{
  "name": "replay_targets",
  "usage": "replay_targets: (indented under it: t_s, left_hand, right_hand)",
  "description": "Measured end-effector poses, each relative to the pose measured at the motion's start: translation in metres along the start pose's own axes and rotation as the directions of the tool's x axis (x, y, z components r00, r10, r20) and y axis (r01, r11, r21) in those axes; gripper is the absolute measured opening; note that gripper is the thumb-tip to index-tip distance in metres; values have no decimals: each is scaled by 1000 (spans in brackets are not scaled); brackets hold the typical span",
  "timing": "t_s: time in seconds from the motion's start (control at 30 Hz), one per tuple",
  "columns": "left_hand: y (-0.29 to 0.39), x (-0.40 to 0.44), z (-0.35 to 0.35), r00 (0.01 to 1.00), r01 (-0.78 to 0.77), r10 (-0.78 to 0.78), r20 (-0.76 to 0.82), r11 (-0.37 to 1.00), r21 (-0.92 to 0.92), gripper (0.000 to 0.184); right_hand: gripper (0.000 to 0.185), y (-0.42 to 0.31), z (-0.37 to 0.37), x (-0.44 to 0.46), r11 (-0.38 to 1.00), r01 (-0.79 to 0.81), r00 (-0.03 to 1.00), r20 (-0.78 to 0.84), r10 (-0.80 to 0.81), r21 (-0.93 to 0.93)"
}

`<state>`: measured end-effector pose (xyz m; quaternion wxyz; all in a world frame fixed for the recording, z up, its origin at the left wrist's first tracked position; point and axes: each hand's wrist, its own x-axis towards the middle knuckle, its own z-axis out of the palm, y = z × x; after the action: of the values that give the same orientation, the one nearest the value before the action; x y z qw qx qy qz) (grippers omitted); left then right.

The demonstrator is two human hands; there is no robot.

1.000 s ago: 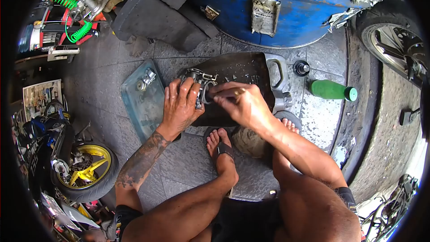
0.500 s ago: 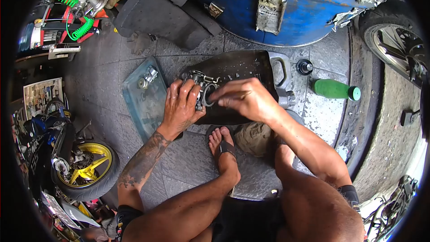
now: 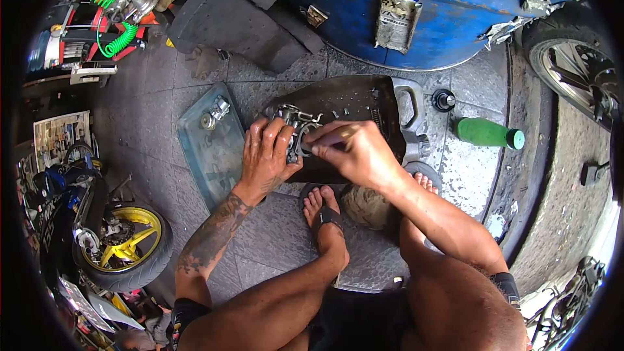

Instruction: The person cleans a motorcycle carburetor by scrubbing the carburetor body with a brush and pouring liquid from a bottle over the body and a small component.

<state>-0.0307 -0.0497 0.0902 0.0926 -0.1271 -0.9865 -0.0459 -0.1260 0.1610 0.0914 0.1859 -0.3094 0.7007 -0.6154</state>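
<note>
My left hand (image 3: 265, 156) is closed around a metal carburetor (image 3: 300, 117), with its round mouth facing right. The carburetor is held over a dark tray cut from a jerrycan (image 3: 364, 91). My right hand (image 3: 354, 153) is at that mouth, its fingers pinched together and their tips at the opening. Whatever those fingers hold, if anything, is hidden. Several small metal parts, among them a spring (image 3: 376, 116), lie in the tray. Left of it, a clear bluish plastic tray (image 3: 195, 136) holds a few metal parts (image 3: 214, 114).
A green bottle (image 3: 482, 132) and a small black-capped container (image 3: 443, 99) stand to the right. A blue drum (image 3: 448, 32) is at the back, beside dark folded sheets (image 3: 227, 19). A brown cloth bundle (image 3: 367, 207) sits between the feet. A motorcycle with a yellow wheel (image 3: 133, 240) is at left.
My right hand has shifted slightly, its fingers more bent and closer to the carburetor mouth. My left hand keeps its hold. The right foot now shows beside the cloth bundle.
</note>
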Motion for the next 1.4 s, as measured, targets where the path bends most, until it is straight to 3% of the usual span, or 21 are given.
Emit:
replay_targets:
  t_s: [0.03, 0.07, 0.17, 0.23, 0.33, 0.47, 0.5, 0.57, 0.7, 0.77, 0.8, 0.9, 0.97, 1.0, 1.03, 1.1, 1.17, 1.23, 1.3, 1.37, 1.4]
  left_hand:
    - [1, -1, -1, 1000, 24, -24, -14, 999, -21, 63]
    - [1, -2, -3, 998, 54, -55, -27, 998, -40, 63]
    - [3, 0, -3, 999, 46, -47, -11, 999, -15, 63]
    - [4, -5, -1, 999, 37, -37, 1, 998, -40, 63]
    - [6, -5, -1, 999, 51, -50, 12, 997, -57, 64]
    - [5, -1, 2, 996, 84, -85, -5, 995, -52, 64]
    - [5, -1, 1, 997, 83, -83, 8, 994, -66, 64]
    - [8, 1, 0, 994, 110, -109, 9, 992, -69, 65]
    - [6, -3, 2, 992, 126, -125, 11, 988, -84, 65]
    - [9, -3, 2, 991, 135, -135, 5, 987, -91, 66]
    - [9, -2, 2, 988, 149, -151, -15, 985, -92, 66]
    - [3, -5, 8, 992, 117, -121, -34, 988, -103, 68]
    - [6, -6, 8, 989, 138, -143, -38, 984, -114, 68]
    - [7, -7, 7, 985, 162, -169, -47, 979, -127, 69]
    - [5, -6, 7, 984, 163, -169, -48, 980, -118, 69]
    - [6, -5, 10, 974, 211, -221, -56, 966, -151, 68]
    - [6, -5, 9, 974, 207, -218, -57, 964, -165, 66]
    - [5, -9, 10, 983, 170, -177, -41, 976, -137, 67]
    - [4, -7, 11, 980, 189, -197, -38, 970, -154, 68]
    - [3, -5, 8, 971, 230, -238, -32, 960, -158, 69]
    - [0, -5, 8, 980, 187, -193, -37, 973, -138, 68]
  right_hand:
    - [18, 1, -1, 2, 986, -57, 998, 3, 57, 157]
    - [18, 12, 2, 0, 992, 32, 994, -106, -19, 123]
    - [15, 3, 12, -11, 1000, -26, 998, -60, 27, 14]
    - [15, 2, 7, -10, 987, -93, 996, 20, 91, 128]
    - [19, 15, 1, -3, 999, 7, 993, -117, -4, 31]
    - [17, 3, 5, -9, 998, 56, 998, 38, -56, 5]
    - [19, 6, -1, -4, 1000, 8, 1000, 16, -8, 23]
    - [20, 11, 2, -5, 992, 99, 984, -139, -109, -82]
    - [19, 8, 7, -8, 997, 62, 995, 83, -58, -50]
    - [20, 14, 4, -5, 999, 54, 988, -147, -54, 1]
    - [19, 10, 8, -7, 992, 105, 981, -155, -115, -72]
    - [14, 1, 6, -9, 999, 39, 997, 71, -40, 6]
    - [15, 7, -1, -3, 966, -126, 986, -79, 147, 227]
    - [17, 2, -2, -1, 992, -98, 977, -183, 112, 85]
    - [17, 1, 3, -1, 992, -90, 978, -182, 106, 90]
    - [18, 0, 12, -8, 992, 96, 993, -82, -89, 81]
    - [19, 3, 5, -6, 989, 6, 1000, -23, -3, 150]
    - [18, 1, -10, 5, 998, -53, 998, -43, 54, 25]
    - [16, 3, -6, 7, 1000, 1, 993, -116, -4, -21]
    - [15, -1, -4, 2, 996, 91, 994, 62, -91, 4]
    - [15, -2, -6, 2, 998, 44, 993, 108, -48, 36]
